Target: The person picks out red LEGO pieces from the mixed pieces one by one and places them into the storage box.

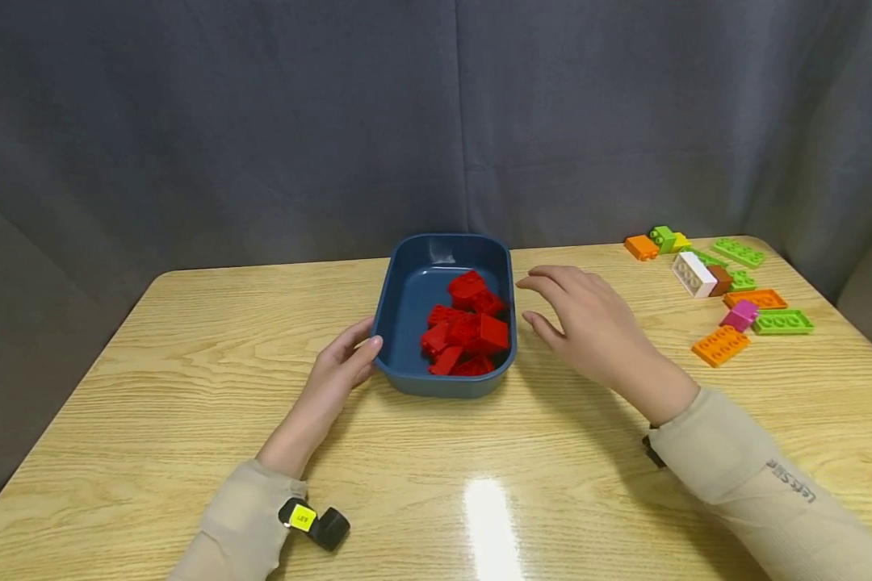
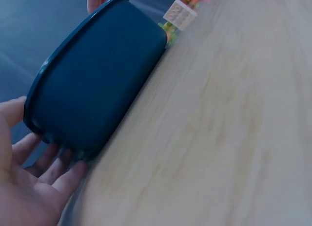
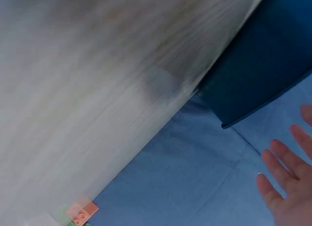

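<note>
A dark blue rectangular bin [image 1: 446, 387] stands on the wooden table. Red toy bricks [image 1: 468, 327] are piled in its right and near part. At the bin's left wall is my left hand [image 1: 345, 355], thumb tip at the rim and fingertips against the outside, as the left wrist view shows. My right hand [image 1: 584, 315] hovers just right of the bin, apart from its wall, with fingers loosely bent and nothing in them. In the right wrist view, the right hand's spread fingers [image 3: 285, 165] appear beside the bin [image 3: 263, 60].
Loose bricks lie at the table's right side: a white brick [image 1: 693, 274], a magenta brick [image 1: 739, 315], orange plates [image 1: 722, 345] and green plates [image 1: 783, 322]. A grey curtain [image 1: 320, 137] hangs behind the table [image 1: 189, 387].
</note>
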Demonstrator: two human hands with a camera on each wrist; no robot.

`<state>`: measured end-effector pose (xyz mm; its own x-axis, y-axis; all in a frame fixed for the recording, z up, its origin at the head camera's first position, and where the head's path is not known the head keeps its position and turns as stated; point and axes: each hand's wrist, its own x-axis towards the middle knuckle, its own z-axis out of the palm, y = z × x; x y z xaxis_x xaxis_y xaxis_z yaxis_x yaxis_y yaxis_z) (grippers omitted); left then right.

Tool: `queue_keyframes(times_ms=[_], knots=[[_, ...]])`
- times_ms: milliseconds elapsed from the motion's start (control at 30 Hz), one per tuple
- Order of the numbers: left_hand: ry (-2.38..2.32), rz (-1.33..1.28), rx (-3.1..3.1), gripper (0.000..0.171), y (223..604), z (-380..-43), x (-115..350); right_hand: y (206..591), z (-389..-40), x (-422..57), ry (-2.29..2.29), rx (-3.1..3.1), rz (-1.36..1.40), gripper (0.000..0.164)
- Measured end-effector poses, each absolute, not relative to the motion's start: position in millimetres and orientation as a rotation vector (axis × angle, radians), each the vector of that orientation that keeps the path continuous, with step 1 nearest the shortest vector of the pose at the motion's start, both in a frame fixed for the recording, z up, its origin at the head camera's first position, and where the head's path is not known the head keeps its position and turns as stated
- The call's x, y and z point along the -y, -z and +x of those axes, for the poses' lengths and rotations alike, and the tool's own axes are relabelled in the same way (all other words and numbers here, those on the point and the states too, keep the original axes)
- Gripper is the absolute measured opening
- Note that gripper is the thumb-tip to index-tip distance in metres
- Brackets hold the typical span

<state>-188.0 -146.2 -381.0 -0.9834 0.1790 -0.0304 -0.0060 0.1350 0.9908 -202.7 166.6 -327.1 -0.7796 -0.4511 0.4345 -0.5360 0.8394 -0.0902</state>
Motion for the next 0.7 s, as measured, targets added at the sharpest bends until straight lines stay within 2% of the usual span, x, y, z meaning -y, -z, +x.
queue_keyframes(times_ms=[433,700], knots=[[-1.774,0.398,-2.279,0.056,372.1,-175.2,112.1,322.8,-172.0,-197.2,-0.314,2.717,0.545,0.044],[-1.254,0.443,-2.775,0.053,354.2,-166.3,112.0,324.3,-170.6,-216.1,-0.287,2.752,0.492,0.049]])
